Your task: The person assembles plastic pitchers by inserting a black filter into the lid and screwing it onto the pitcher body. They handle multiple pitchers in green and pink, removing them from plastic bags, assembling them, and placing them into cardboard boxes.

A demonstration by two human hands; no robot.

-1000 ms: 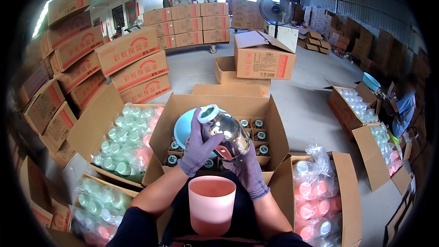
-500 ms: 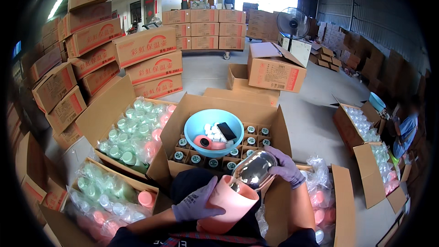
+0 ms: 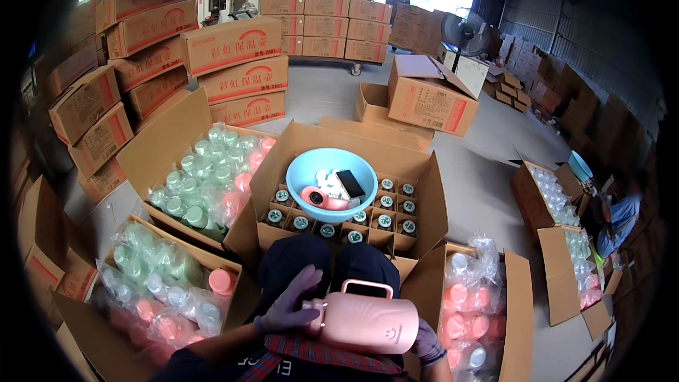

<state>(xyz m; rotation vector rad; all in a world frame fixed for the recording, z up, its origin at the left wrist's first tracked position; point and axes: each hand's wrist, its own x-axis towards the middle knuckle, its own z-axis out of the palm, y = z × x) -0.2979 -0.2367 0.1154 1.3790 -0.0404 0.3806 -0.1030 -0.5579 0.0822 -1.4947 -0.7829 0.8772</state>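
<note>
A pink thermos jug [image 3: 369, 321] with a loop handle lies on its side across my lap, its neck to the left. My left hand [image 3: 288, 307], in a purple glove, rests against the neck with fingers stretched out. The gloved right hand [image 3: 427, 343] grips the base end, its fingers partly hidden behind the jug. Beyond my knees, a light blue basin [image 3: 296, 201] holds small white pieces, a dark phone [image 3: 349, 184] and a pink part [image 3: 320, 198]. It sits on a divided carton [image 3: 283, 143] of upright bottle-like pieces with green-marked tops. The silvery glass liner is out of sight.
Open cartons of bagged green and pink parts [image 3: 212, 184] stand on my left, another with pink parts [image 3: 470, 318] on my right. Stacked boxes [image 3: 237, 78] rise at the left back. A fan [image 3: 463, 32] stands farther off; another person [image 3: 622, 219] works at far right.
The silvery glass liner in my right hand has gone from sight. The pink jug has turned onto its side, showing its handle. My right hand moved down to its base; the view shifted slightly.
</note>
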